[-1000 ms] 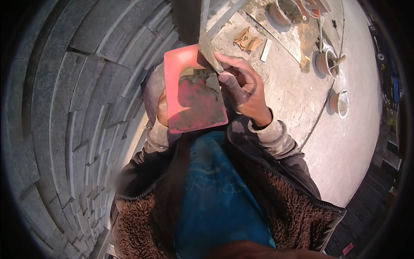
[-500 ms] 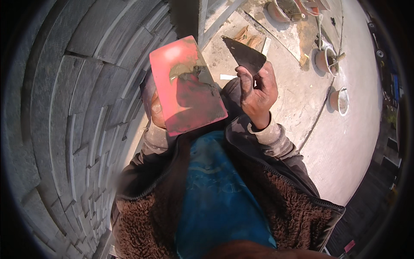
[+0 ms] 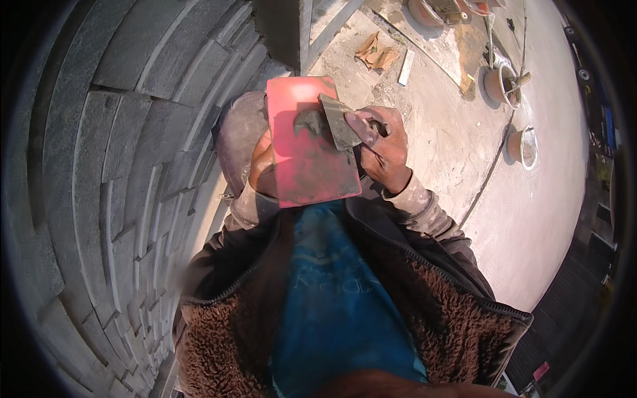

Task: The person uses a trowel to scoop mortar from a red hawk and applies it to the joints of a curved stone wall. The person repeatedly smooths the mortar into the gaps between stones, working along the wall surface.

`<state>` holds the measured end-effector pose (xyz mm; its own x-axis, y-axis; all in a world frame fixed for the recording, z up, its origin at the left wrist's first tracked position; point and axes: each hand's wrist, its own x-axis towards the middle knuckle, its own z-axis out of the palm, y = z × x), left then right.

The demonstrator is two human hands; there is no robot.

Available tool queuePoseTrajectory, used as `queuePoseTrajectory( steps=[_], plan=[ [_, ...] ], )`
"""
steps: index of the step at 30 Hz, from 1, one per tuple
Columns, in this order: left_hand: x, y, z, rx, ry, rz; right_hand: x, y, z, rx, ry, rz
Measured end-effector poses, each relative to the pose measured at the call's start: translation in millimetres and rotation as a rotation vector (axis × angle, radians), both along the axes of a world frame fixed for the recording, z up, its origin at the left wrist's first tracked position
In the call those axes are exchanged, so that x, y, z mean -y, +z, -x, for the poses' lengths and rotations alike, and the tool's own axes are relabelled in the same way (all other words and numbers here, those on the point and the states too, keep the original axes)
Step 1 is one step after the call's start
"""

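My left hand [image 3: 263, 167] holds a pink rectangular board [image 3: 312, 179] from its underside and left edge. Most of that hand's fingers are hidden behind it. Grey mortar [image 3: 307, 126] is smeared over the board's middle and right side, with a small lump there. A trowel [image 3: 340, 125] with a flat, mortar-coated blade is gripped in my right hand [image 3: 387, 147]. Its blade lies over the board's upper right part, at or just above the mortar; contact is hard to tell. The trowel's handle is hidden by my fingers.
A wall of stacked grey stone strips [image 3: 126, 139] rises close on my left. A dark post [image 3: 277, 30] stands ahead. On the concrete floor lie crumpled brown paper [image 3: 376, 52] and a white strip [image 3: 405, 67]. Several buckets, one holding a tool [image 3: 524, 79], stand far right.
The board has shifted right and become more upright in view. My right hand has brought the trowel down and left, from beyond the board's corner to over its mortar.
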<state>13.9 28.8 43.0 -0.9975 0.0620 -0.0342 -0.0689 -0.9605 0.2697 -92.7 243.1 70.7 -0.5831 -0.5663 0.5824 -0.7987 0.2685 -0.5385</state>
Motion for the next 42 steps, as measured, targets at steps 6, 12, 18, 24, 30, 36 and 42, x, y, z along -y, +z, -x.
queuePoseTrajectory(
  steps=[6,12,18,24,30,36,42],
  plan=[
    [-6.0,-1.8,4.3,0.032,-0.016,0.075,-10.9,-9.6,-2.8,-0.039,-0.050,0.034],
    [-9.9,-11.3,1.6,0.070,-0.001,0.210,-20.7,-11.4,-5.2,-0.105,-0.045,0.011],
    [0.8,-7.8,-13.6,0.116,0.112,0.348,-32.7,-6.4,-13.8,-0.098,-0.017,-0.043],
    [19.9,-2.5,-4.7,0.053,0.152,0.145,-45.3,-8.9,-6.6,0.680,-0.083,0.143],
    [-3.4,-12.1,5.8,0.095,-0.039,0.281,2.5,25.0,10.2,1.380,0.342,0.511],
    [21.7,-57.9,-8.8,0.086,0.006,0.161,7.2,31.3,9.2,0.995,0.042,-0.043],
    [17.9,-11.6,-4.8,0.034,0.122,-0.022,-8.0,29.6,-11.3,0.989,-0.134,0.315]
  ],
)
